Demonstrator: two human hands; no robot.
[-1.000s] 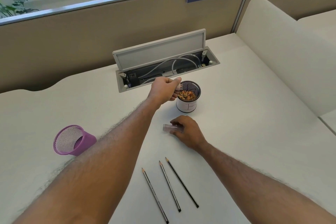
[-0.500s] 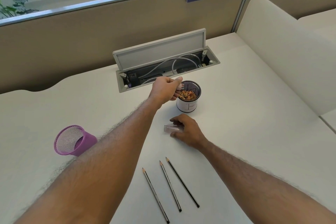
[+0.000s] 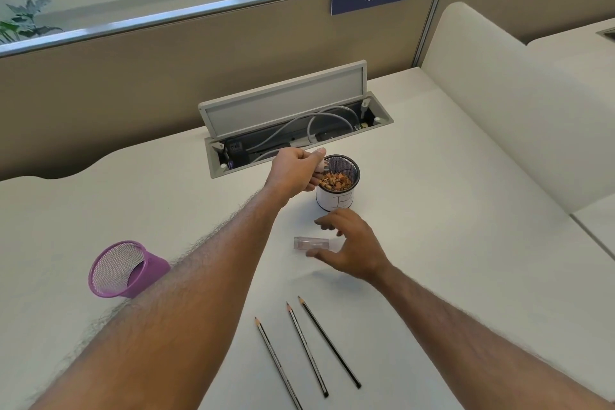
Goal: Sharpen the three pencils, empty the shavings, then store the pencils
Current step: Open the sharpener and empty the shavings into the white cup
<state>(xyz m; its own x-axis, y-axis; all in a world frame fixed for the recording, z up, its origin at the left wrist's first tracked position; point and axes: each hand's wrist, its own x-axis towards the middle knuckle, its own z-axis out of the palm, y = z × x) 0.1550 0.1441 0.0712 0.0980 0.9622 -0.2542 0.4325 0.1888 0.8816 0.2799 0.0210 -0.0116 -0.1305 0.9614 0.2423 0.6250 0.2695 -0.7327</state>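
Observation:
Three sharpened dark pencils [image 3: 307,348] lie side by side on the desk near me, tips pointing away. A white cup with a black mesh rim [image 3: 337,188] stands mid-desk, holding orange-brown shavings. My left hand [image 3: 294,173] is closed on a small pale sharpener part at the cup's left rim. My right hand [image 3: 351,248] hovers with fingers spread around a clear plastic sharpener cover [image 3: 312,244] that lies on the desk; it is not gripping it.
A purple mesh pencil holder [image 3: 124,270] lies on its side at the left, partly behind my left forearm. An open cable tray with a raised lid [image 3: 289,123] sits behind the cup. A padded divider [image 3: 499,103] bounds the desk on the right.
My right hand has lifted and opened, leaving the clear cover on the desk. My left hand stays at the cup's rim.

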